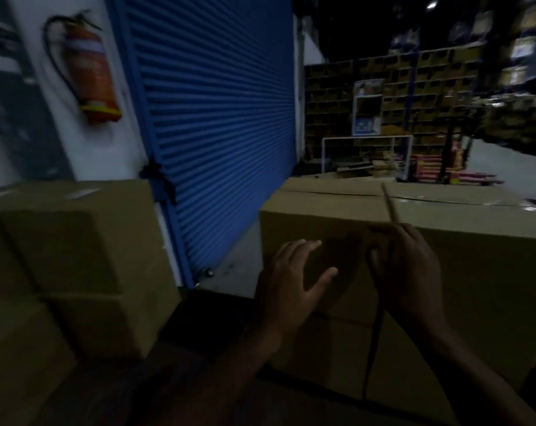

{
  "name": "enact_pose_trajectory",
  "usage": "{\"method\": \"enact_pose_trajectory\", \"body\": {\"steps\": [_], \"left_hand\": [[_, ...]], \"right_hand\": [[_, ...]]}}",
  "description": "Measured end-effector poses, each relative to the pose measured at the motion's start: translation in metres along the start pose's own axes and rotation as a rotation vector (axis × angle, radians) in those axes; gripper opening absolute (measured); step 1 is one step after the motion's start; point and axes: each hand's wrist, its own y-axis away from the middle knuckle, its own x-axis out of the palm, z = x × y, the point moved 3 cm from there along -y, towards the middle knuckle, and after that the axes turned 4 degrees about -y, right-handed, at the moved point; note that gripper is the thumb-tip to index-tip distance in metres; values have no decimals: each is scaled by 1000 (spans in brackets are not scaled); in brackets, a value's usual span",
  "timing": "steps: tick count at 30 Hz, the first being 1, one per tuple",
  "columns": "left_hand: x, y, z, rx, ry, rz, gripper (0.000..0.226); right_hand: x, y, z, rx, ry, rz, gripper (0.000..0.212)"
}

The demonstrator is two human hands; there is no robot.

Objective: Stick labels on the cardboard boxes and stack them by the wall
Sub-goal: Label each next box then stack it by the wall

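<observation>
Both bare forearms reach in from below toward the big cardboard box [475, 287], whose long axis runs left to right across the view, its closed top flaps meeting in a seam along that length. Against its near face, the left hand [291, 278] is spread, fingers apart. Just right of it, the right hand [408, 269] is closed around a thin pale strip [389, 204] that points up and slightly left above the box's top edge (a label or its backing, I cannot tell which). Left of that box, a stack of boxes [67, 256] stands against the white wall. Between and behind them hangs a blue roller shutter [217, 118]; farther left, a red fire extinguisher [91, 75].
</observation>
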Motion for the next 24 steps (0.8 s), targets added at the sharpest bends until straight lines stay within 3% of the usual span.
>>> {"method": "enact_pose_trajectory", "body": {"steps": [11,15,20,24], "left_hand": [[-137,72,150,-283,-178,-136,42],[-185,87,226,-419,-144,-174,44],[-251,123,332,-527,-198,-218,41],[-299,161,421,-681,-205,-220,45]], "right_hand": [[178,30,133,14,-316,283,32],[243,32,184,48,-368,379,36],[336,42,250,118,-435,503,25],[422,64,303,132,-415,592,32]]}}
